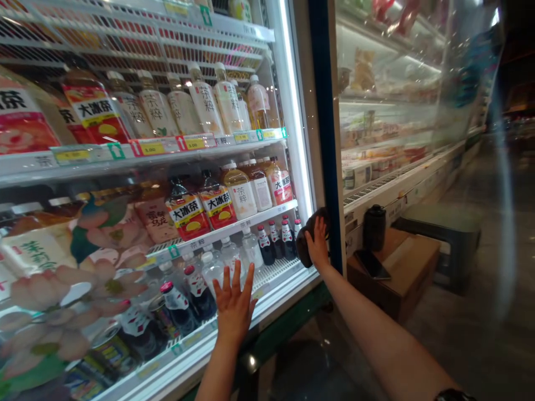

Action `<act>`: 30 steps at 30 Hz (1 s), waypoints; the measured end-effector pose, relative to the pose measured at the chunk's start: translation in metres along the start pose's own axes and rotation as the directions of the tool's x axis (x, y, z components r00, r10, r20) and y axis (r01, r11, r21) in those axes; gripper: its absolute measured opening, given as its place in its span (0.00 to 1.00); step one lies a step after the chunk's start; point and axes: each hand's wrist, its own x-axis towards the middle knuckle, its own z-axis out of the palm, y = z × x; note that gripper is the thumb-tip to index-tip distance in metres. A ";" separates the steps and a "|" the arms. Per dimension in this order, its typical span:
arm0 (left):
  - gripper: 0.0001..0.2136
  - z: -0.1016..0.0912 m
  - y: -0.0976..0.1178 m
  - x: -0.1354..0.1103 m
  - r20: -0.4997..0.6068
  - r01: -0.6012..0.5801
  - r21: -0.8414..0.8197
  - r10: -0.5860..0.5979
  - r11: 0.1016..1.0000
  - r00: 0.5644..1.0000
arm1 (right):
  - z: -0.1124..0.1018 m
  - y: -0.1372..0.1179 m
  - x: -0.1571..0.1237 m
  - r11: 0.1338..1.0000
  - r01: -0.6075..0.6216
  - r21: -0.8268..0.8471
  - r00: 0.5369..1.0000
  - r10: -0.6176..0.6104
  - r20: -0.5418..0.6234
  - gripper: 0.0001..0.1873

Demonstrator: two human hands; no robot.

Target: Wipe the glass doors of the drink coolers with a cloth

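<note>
My left hand (234, 306) is spread with its fingers apart, against or just in front of the glass door (267, 301) of a lit drinks cooler. Farther right, my right hand (320, 245) presses a dark cloth (307, 239) to the glass beside the door's edge. Parts of the cloth stick out to the left of and above the fingers. Behind the glass, small dark bottles with red caps (287, 239) and clear bottles (252, 248) stand on a low shelf. Tea bottles with red and yellow labels (188, 214) fill the shelf above.
A cardboard box (413, 250) stands to the right, bearing a black phone (371, 264) and a dark bottle (374, 228). Behind it is a grey stool (447, 223). An open chilled display (388, 178) runs along the right. Flower decals (112, 284) cover part of the glass at left.
</note>
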 end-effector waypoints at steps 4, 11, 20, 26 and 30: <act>0.55 0.002 0.002 -0.001 0.000 -0.012 -0.012 0.012 1.000 1.000 | 0.003 0.019 -0.030 0.987 -0.160 0.022 0.987 0.161 -0.017 0.44; 0.50 0.006 -0.001 -0.004 0.019 0.011 -0.009 -0.011 1.000 1.000 | 0.002 0.013 -0.002 0.990 -0.141 0.028 0.990 0.141 -0.002 0.47; 0.51 -0.001 -0.015 -0.024 0.073 0.015 0.035 -0.018 0.999 0.997 | 0.015 0.005 -0.056 0.956 -0.292 0.010 0.955 0.292 -0.055 0.45; 0.50 -0.010 -0.028 -0.038 0.052 0.060 0.094 -0.066 0.994 0.996 | 0.038 -0.058 -0.097 0.921 0.344 -0.185 0.931 -0.309 0.193 0.40; 0.49 -0.019 -0.038 -0.048 0.060 0.077 0.132 -0.085 0.988 0.995 | 0.014 -0.033 -0.121 0.586 0.798 -0.142 0.572 -0.663 0.482 0.32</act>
